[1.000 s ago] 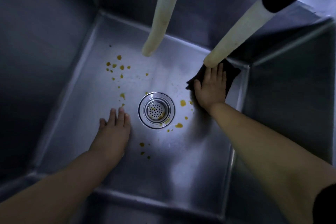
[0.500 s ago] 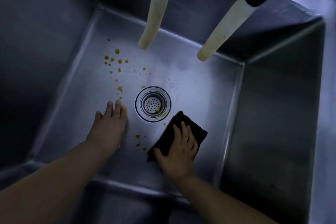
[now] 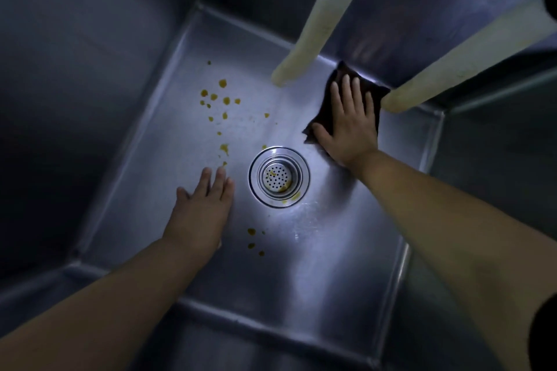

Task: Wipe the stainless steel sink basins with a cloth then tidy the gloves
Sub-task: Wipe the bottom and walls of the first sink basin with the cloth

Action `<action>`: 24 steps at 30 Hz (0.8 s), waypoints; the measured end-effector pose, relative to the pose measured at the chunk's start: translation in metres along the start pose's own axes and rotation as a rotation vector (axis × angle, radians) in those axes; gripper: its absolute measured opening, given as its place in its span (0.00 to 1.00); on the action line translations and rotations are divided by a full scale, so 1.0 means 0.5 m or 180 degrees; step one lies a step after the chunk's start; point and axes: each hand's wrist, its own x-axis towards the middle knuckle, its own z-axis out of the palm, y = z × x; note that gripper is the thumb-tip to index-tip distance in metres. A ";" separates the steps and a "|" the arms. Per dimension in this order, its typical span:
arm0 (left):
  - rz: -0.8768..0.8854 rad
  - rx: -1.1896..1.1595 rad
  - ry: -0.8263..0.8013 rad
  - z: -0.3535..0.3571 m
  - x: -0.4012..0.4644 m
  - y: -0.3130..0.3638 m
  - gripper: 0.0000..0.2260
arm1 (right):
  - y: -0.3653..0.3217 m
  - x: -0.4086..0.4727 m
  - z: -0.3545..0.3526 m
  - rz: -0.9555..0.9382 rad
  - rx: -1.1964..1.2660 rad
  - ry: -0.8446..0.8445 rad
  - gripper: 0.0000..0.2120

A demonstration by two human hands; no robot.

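Head cam has us looking straight down into the steel sink basin [image 3: 346, 265], which fills pretty much the whole shot. Our right hand [image 3: 349, 126] is spread flat, pressing the dark cloth [image 3: 321, 117] onto the basin floor at the far right. Our left hand [image 3: 202, 214] lies flat, fingers straight, just left of the drain strainer [image 3: 278, 181]. Yellow splatter spots [image 3: 221, 99] dot the far left floor.

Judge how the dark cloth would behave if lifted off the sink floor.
Probably floppy: the cloth lies flat under the right hand, corners spread. Likely light, since it looks thin. It may cling slightly to the sink if damp; that cannot be confirmed.
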 end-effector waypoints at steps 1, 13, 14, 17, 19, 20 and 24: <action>-0.0002 0.0004 -0.0011 0.000 0.000 0.001 0.46 | 0.001 0.004 -0.001 -0.0144 -0.0075 -0.0058 0.41; -0.0079 -0.0122 -0.0060 -0.003 -0.005 0.005 0.44 | -0.068 -0.247 0.017 -0.0857 -0.0121 -0.0415 0.44; -0.0083 -0.0125 -0.0063 -0.004 -0.005 0.006 0.44 | -0.076 -0.281 0.021 -0.0851 -0.0126 -0.0449 0.45; -0.0053 -0.0129 -0.0094 -0.005 -0.008 0.005 0.45 | -0.112 -0.382 0.036 -0.0827 -0.0088 -0.0546 0.47; -0.0027 -0.0148 -0.0111 -0.006 -0.011 0.002 0.44 | -0.143 -0.436 0.046 -0.0785 -0.0057 -0.0606 0.47; -0.0011 -0.0137 -0.0106 -0.007 -0.012 0.000 0.44 | -0.157 -0.453 0.049 -0.0725 -0.0033 -0.0619 0.47; 0.0073 -0.0115 -0.0068 -0.010 -0.012 -0.006 0.45 | -0.172 -0.447 0.043 -0.0406 0.0055 -0.0674 0.45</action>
